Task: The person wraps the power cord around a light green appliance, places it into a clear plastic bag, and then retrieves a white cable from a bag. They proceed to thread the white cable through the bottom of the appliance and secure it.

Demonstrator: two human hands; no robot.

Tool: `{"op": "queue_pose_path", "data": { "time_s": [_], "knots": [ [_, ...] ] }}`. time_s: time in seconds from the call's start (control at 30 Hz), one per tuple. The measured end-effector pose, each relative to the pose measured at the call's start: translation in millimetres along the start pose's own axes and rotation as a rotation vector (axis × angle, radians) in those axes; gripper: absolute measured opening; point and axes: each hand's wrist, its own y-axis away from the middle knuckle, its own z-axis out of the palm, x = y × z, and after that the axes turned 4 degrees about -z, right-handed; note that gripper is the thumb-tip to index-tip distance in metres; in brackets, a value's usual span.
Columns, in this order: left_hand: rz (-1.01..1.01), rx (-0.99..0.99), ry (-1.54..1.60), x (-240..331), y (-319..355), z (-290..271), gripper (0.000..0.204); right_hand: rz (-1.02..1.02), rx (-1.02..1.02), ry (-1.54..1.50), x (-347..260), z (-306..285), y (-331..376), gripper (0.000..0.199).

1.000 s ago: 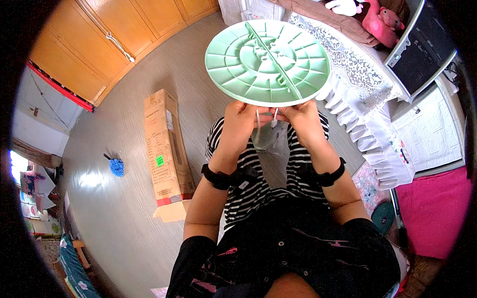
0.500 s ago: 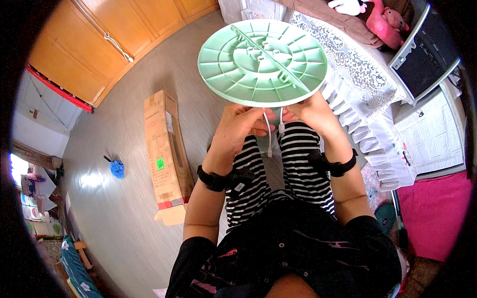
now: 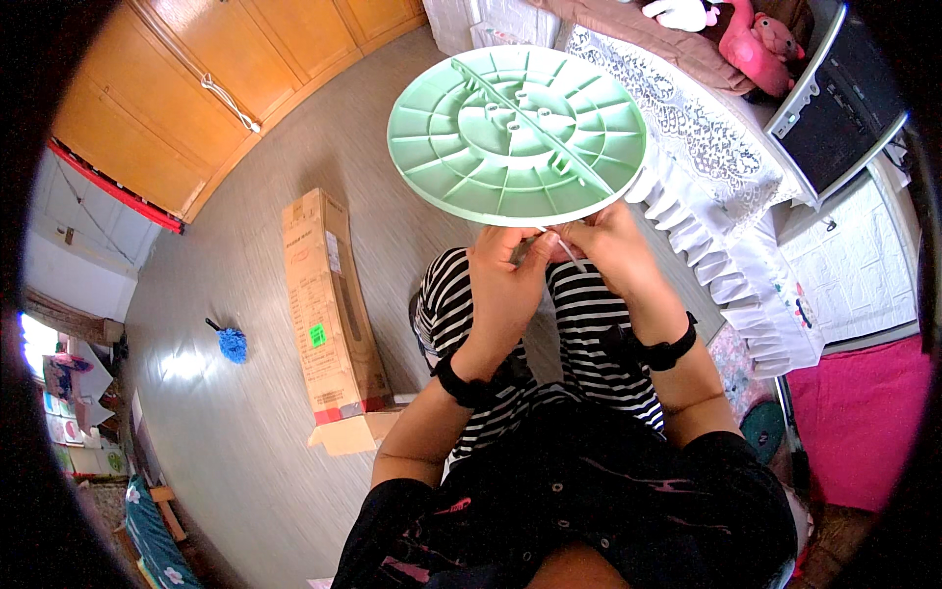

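A round, pale green plastic base (image 3: 442, 137), its ribbed underside with a long crossbar facing up, is right beyond my hands above my knees. Under its near rim my left hand (image 3: 507, 285) is closed, thumb and fingers pinching a thin white cable (image 3: 572, 257). My right hand (image 3: 613, 250) meets it from the other side, closed at the same cable. Both hands are close together, and their fingertips partly hide the cable ends. What carries the base from below is hidden.
A long open cardboard box (image 3: 329, 304) lies on the floor to my left, with a blue fluffy duster (image 3: 232, 344) farther left. Wooden cabinets (image 3: 196, 108) line the far left. On the right are a lace-covered bed edge (image 3: 667, 128), a monitor (image 3: 844, 118) and pink cloth (image 3: 854, 422).
My left hand has moved right, toward my right hand. The two white cable ends that hung apart are now mostly hidden between my fingers. The green base has shifted slightly nearer.
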Motion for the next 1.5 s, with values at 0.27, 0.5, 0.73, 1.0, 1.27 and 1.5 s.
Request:
{"op": "queue_pose_path", "data": {
  "time_s": [0.27,0.5,0.73,1.0,1.27,1.5],
  "knots": [
    [-0.315,-0.039,0.258,18.9,4.4,12.0,0.012,0.071,-0.139,0.087,6.2,-16.3,5.8,0.012],
    [-0.488,-0.137,0.524,14.8,-0.3,5.8,0.011,-0.453,-0.16,0.688,4.2,-33.8,19.0,0.02],
    [-0.655,-0.146,0.703,24.9,-3.4,3.0,0.009,-0.494,0.083,0.789,14.8,-29.8,11.8,0.02],
    [-0.677,-0.214,0.668,17.2,-0.1,-1.5,0.011,-0.092,0.048,-0.044,16.1,-21.7,6.1,0.019],
    [-0.65,-0.336,0.63,4.5,-3.2,-7.0,0.015,-0.02,0.157,-0.275,8.6,-9.0,6.4,0.027],
    [-0.57,-0.357,0.594,2.9,-10.3,-7.9,0.017,0.099,0.07,-0.342,14.2,-27.6,1.9,0.031]
  ]
}}
